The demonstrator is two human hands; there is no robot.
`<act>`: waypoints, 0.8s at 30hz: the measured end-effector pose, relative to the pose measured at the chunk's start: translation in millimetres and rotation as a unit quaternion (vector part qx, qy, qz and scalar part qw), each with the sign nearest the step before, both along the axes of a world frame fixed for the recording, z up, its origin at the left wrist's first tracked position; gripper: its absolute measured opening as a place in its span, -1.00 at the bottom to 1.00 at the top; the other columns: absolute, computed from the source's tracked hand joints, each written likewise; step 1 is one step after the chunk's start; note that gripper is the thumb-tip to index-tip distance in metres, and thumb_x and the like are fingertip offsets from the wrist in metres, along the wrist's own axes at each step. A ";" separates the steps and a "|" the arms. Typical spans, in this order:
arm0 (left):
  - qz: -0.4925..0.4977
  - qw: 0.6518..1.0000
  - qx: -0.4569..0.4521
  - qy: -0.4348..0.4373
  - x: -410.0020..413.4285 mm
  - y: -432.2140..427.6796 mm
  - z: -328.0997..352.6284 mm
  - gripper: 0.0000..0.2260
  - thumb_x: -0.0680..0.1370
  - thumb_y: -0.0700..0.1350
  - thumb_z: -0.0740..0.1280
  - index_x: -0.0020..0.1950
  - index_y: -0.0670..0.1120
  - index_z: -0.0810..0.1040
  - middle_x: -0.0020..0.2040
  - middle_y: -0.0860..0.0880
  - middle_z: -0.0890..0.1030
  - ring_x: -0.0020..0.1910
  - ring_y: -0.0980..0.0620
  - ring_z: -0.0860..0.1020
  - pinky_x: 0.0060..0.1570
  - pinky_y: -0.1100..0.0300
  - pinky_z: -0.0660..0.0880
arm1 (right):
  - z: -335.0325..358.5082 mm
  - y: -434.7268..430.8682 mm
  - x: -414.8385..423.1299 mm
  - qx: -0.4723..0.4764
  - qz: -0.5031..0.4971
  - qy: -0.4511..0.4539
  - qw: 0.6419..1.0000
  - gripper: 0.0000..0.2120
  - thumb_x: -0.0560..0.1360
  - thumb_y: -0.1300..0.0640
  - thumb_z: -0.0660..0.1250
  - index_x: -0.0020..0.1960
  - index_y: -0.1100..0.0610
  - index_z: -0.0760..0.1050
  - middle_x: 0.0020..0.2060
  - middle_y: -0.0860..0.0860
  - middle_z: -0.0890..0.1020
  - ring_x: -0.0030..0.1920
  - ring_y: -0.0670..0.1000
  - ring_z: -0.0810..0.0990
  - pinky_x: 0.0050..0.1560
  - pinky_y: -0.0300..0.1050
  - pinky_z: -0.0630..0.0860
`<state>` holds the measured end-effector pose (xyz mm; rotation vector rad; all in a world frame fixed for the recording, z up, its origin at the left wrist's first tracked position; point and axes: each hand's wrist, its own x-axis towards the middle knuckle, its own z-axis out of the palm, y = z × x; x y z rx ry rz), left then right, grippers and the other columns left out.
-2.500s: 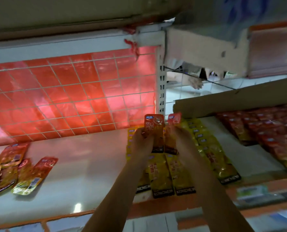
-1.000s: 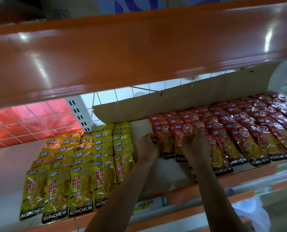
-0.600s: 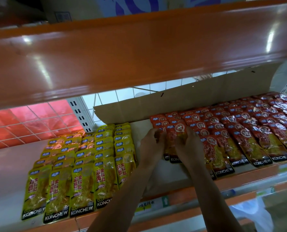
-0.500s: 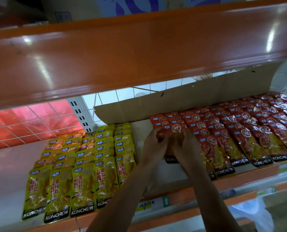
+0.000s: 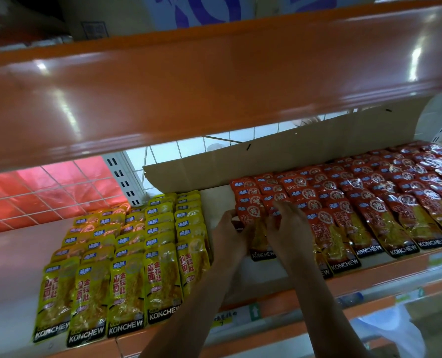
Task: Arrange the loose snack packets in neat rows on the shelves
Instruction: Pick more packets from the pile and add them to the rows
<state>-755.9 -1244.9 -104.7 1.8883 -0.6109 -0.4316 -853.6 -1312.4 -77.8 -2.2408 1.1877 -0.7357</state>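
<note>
We see one red packet [image 5: 260, 237] held between both hands at the left end of the red rows, its dark printed band toward us. Whether it is touching the shelf we cannot tell. The left grip [image 5: 231, 235] clasps the packet's left edge, fingers curled onto the foil. The right grip [image 5: 289, 226] pinches its right side, fingers bent over the upper part.

From that packet toward three o'clock run the red packets [image 5: 374, 202], overlapped like tiles in rows out to the right edge of view. Toward nine o'clock, across a bare gap, lie the yellow packets [image 5: 137, 254], overlapped in five columns with the front ones at the lip. Everything rests on a white shelf [image 5: 10, 267] with an orange front edge.

At twelve o'clock a cardboard strip [image 5: 292, 156] stands along the back behind the red rows. At ten o'clock we see a white wire grid [image 5: 59, 192] with red sheeting behind it. Over everything hangs the glossy orange upper shelf [image 5: 214, 86], carrying a carton [image 5: 201, 9]. At six o'clock a price label [image 5: 230, 319] sits on the front rail, and at five o'clock a white plastic bag [image 5: 385, 337] is below the shelf.
</note>
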 end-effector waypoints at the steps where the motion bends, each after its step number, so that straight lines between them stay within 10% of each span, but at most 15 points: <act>1: -0.003 1.000 0.007 -0.008 -1.1 -0.2 -1.3 -0.61 0.51 -0.03 0.42 0.29 -0.09 0.47 0.07 0.00 0.64 -0.15 0.19 0.56 -0.19 0.38 0.51 | -1.1 0.0 0.4 -0.003 0.000 0.006 1.000 -0.64 0.57 0.15 0.25 0.36 0.13 0.41 0.27 0.06 0.49 0.27 0.04 0.44 0.16 -0.16 0.36; 24: -0.025 0.975 0.090 -0.200 0.6 12.8 8.8 -0.63 0.58 0.00 0.31 0.36 -0.10 0.45 0.13 -0.08 0.55 0.04 -0.03 0.57 -0.01 0.16 0.48 | -2.4 16.4 11.8 -0.001 0.032 0.008 0.999 -0.65 0.56 0.16 0.26 0.32 0.17 0.44 0.24 0.08 0.52 0.27 0.07 0.44 0.25 -0.05 0.38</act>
